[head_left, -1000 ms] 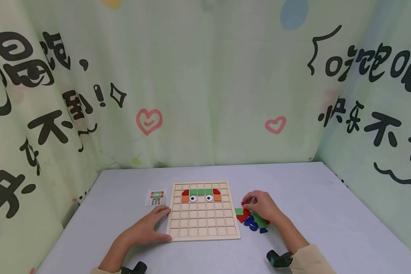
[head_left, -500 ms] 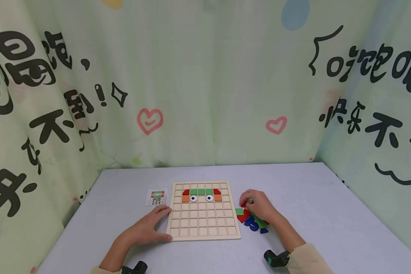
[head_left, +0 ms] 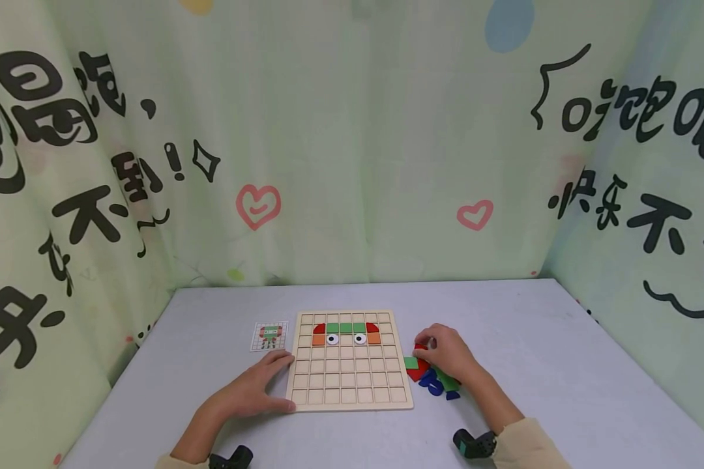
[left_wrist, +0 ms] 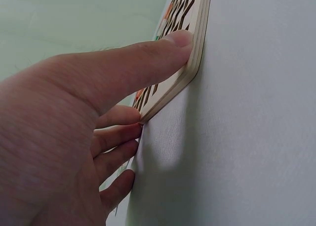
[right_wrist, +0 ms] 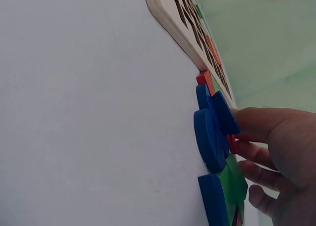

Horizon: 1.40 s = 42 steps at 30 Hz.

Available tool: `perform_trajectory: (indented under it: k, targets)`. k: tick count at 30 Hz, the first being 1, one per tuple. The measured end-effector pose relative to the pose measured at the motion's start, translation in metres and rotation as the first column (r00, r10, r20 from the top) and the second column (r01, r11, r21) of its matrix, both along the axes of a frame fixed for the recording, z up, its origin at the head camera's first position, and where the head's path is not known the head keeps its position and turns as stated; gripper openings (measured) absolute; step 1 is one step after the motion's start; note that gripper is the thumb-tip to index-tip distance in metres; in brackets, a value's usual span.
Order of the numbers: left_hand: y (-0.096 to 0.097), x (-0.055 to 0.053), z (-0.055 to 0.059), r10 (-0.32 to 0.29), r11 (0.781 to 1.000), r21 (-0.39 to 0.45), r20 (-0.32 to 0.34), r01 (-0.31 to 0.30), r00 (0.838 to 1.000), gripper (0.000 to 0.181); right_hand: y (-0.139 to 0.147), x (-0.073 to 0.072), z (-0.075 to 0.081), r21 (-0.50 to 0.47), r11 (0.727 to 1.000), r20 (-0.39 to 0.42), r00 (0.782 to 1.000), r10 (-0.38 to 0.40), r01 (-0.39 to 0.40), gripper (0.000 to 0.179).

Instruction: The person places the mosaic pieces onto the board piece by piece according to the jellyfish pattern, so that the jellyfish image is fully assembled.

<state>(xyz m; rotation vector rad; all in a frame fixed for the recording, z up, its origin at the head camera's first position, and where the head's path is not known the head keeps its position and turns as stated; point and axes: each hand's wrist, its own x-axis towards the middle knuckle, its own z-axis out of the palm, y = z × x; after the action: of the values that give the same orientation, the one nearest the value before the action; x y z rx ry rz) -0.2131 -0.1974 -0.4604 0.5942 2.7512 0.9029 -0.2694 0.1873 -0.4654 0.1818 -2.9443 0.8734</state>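
Observation:
In the head view my left hand (head_left: 261,389) lies along the left edge of a wooden grid board (head_left: 349,394). Its thumb rests on the near corner and its fingers touch the side, fairly straight. Green, red and orange pieces and two eye pieces sit in the board's upper rows. Right of the board, my right hand (head_left: 448,352) pinches a red piece (head_left: 420,348) over a small pile. That pile shows a green square (head_left: 410,363), red pieces, blue curved pieces (head_left: 435,387) and a larger green piece (head_left: 448,380). In the right wrist view, blue pieces partly hide the thumb.
A small pattern card (head_left: 268,336) with a coloured figure lies left of the board's upper part. A white-covered table (head_left: 352,443) lies under everything. Printed curtains (head_left: 358,163) stand behind and at both sides. Black cameras (head_left: 475,444) are worn at the wrists.
Half a second ago the right fingers showed a greyish-brown thing between them; now a red piece shows there. The right hand shifts only slightly over the pile. The left hand and board stay put.

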Motion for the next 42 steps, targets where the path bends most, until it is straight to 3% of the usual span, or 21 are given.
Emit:
perform_trajectory:
  k: [7,16,33,42]
  targets:
    - [0.000,0.000,0.000,0.001,1.000,0.000,0.002,-0.001,1.000,0.089,-0.002,-0.001,-0.001,0.043,0.999,-0.031,0.999,0.008,-0.006,0.013]
    - [0.000,0.000,0.000,-0.004,1.000,-0.005,-0.007,0.004,1.000,0.089,-0.017,-0.002,0.000,-0.002,1.000,-0.058,0.998,0.011,-0.011,0.017]
    - [-0.001,0.000,0.000,-0.003,1.000,0.005,0.001,0.003,1.000,0.088,-0.055,0.000,0.002,-0.090,0.977,-0.081,0.979,0.186,-0.193,0.014]
    - [-0.001,0.000,0.000,-0.009,1.000,-0.001,-0.016,0.009,1.000,0.088,-0.056,0.000,0.001,-0.104,0.976,-0.076,0.980,0.185,-0.193,0.014]
